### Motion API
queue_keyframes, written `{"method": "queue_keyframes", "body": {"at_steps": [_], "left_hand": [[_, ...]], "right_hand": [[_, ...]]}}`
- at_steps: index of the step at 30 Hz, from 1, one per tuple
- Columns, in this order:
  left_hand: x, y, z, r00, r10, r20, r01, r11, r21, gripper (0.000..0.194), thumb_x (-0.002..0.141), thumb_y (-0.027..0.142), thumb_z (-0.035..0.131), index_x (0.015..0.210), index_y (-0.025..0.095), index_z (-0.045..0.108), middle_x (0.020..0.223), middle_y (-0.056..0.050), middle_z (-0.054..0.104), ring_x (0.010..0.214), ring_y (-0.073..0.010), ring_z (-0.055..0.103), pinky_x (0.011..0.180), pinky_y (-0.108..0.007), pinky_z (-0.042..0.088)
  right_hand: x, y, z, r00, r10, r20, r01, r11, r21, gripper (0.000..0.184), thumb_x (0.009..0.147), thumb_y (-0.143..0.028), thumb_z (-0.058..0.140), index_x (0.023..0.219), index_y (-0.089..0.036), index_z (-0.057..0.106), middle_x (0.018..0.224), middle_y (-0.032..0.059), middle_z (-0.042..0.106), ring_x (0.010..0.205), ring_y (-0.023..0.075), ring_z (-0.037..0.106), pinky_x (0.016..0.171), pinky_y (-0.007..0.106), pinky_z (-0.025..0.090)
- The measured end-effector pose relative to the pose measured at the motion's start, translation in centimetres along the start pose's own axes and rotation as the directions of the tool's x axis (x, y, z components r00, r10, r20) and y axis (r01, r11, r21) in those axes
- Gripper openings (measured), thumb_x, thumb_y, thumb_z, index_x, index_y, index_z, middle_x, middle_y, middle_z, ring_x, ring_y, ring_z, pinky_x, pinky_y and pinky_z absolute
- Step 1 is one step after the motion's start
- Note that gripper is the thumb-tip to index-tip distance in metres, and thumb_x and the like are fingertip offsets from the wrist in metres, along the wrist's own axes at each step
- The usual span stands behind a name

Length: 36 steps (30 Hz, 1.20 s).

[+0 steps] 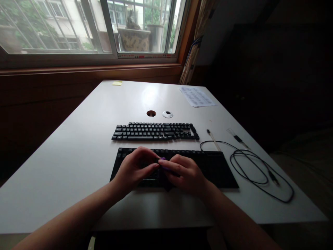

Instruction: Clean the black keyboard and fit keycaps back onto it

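Observation:
Over a black keyboard base [213, 170], my two hands meet at the fingertips. My left hand [132, 170] is closed in a pinch on a small dark piece that looks like a keycap, mostly hidden by the fingers. A purple cloth [164, 166] is bunched in my right hand [186, 172], its fingers closed on it and pressed to the same small piece. A darker fold seems to hang below the fingers. Behind the base, loose black keycaps [145, 133] lie in rows in a keyboard layout, with gaps at the right.
A black cable [235, 165] loops on the white table [65, 163] to the right. Near it lie a thin brush [213, 140] and a wire keycap puller [238, 139]. Farther back are a round hole [151, 113], its white cover [167, 114], printed papers [197, 97] and yellow notes [117, 83].

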<state>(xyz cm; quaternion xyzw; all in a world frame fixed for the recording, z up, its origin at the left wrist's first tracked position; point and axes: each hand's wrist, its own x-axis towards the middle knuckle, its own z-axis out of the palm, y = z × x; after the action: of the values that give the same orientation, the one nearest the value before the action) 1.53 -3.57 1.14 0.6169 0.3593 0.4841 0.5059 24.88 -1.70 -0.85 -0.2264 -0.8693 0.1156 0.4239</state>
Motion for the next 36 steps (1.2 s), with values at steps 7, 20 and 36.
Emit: {"method": "queue_keyframes", "body": {"at_steps": [7,20,36], "left_hand": [[0.0,0.1,-0.3,0.981,0.185,-0.049,-0.171,0.961,0.218,0.019,0.085,0.024,0.081,0.098,0.021,0.067,0.092,-0.002,0.07,0.084,-0.0145,0.069,0.079,-0.025,0.056],[0.1,0.1,-0.4,0.954,0.299,-0.017,-0.277,0.903,0.327,0.021,0.084,0.026,0.082,0.097,0.02,0.066,0.089,-0.003,0.07,0.08,-0.0156,0.069,0.074,-0.026,0.057],[0.3,0.9,-0.6,0.976,0.218,-0.024,-0.211,0.961,0.177,0.022,0.093,0.016,0.068,0.114,0.023,0.07,0.104,-0.005,0.062,0.093,-0.014,0.066,0.082,-0.023,0.059]], "right_hand": [[0.5,-0.3,-0.3,0.999,-0.033,-0.018,0.033,0.999,0.008,0.048,0.09,-0.009,0.067,0.135,-0.025,0.065,0.087,0.002,0.065,0.071,0.0124,0.06,0.063,0.025,0.053],[0.3,-0.3,-0.3,0.999,-0.033,-0.001,0.033,0.999,0.001,0.05,0.091,-0.011,0.064,0.138,-0.027,0.062,0.088,0.002,0.067,0.072,0.0129,0.06,0.063,0.026,0.054],[0.0,0.0,-0.3,1.0,-0.006,0.0,0.006,1.0,-0.016,0.054,0.091,-0.013,0.066,0.142,-0.03,0.059,0.09,0.0011,0.066,0.073,0.0124,0.06,0.065,0.025,0.053]]}}
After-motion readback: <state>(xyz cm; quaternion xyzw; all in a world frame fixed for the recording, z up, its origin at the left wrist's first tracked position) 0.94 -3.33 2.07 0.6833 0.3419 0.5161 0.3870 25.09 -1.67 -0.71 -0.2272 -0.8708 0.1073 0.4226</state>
